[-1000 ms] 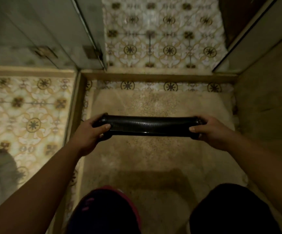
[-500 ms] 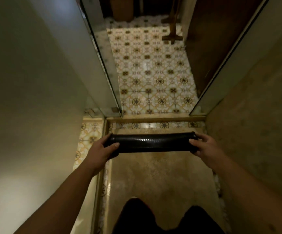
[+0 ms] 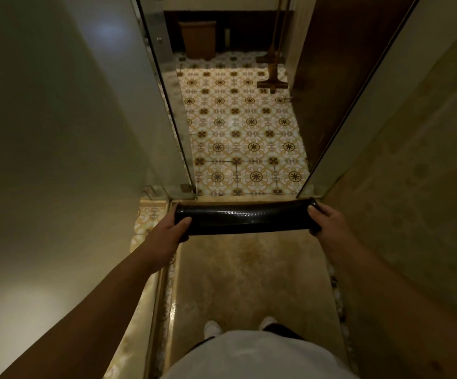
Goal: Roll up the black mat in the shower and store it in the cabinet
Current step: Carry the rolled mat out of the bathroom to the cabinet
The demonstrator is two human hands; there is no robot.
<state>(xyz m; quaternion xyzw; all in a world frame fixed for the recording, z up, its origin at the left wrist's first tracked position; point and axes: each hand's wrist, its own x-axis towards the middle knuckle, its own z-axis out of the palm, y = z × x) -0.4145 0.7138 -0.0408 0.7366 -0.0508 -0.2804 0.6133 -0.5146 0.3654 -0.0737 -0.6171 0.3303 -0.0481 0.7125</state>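
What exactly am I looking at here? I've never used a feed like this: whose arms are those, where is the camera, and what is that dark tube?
There is no machine: these are a person's two bare arms. The single picture comes from a wide-angle camera on the person's head, looking forward and down, so walls bend outward at the edges. The left hand and the right hand each grip one end of the rolled-up black rubber mat, held level in the air across the shower doorway. Below it is the beige speckled shower floor, with the person's white shoes at the bottom. Ahead, past the glass shower door, lies the patterned yellow and white tiled floor, with a brown bin and a wooden-handled floor tool at the far end. No cabinet is clearly visible.
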